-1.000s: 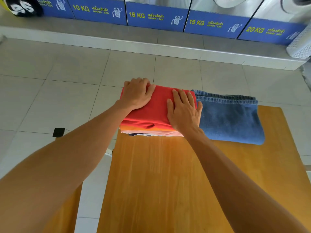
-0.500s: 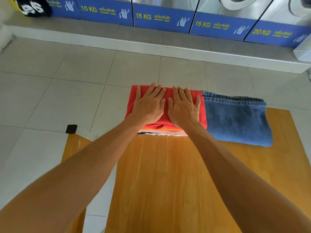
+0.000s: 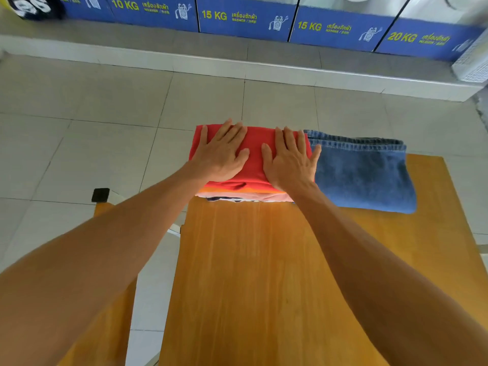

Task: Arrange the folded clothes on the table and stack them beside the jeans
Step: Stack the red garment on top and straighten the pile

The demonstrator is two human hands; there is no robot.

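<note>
A stack of folded clothes (image 3: 254, 165) with a red piece on top lies at the far left end of the wooden table (image 3: 264, 286). Orange, pink and dark layers show at its near edge. Folded blue jeans (image 3: 361, 175) lie right beside it, touching its right side. My left hand (image 3: 220, 154) rests flat on the left half of the red top piece, fingers spread. My right hand (image 3: 289, 159) lies flat on the right half, its little finger at the jeans' edge. Neither hand grips anything.
A second wooden surface (image 3: 105, 326) with a black-capped corner (image 3: 100, 194) stands to the left of the table across a narrow gap. Beyond the tiled floor runs a raised step with blue-fronted washing machines (image 3: 245, 18). A white basket (image 3: 472, 64) sits at far right.
My hands have slid apart across the red top piece, from side by side at its middle to one on each half. The stack and jeans have stayed in place.
</note>
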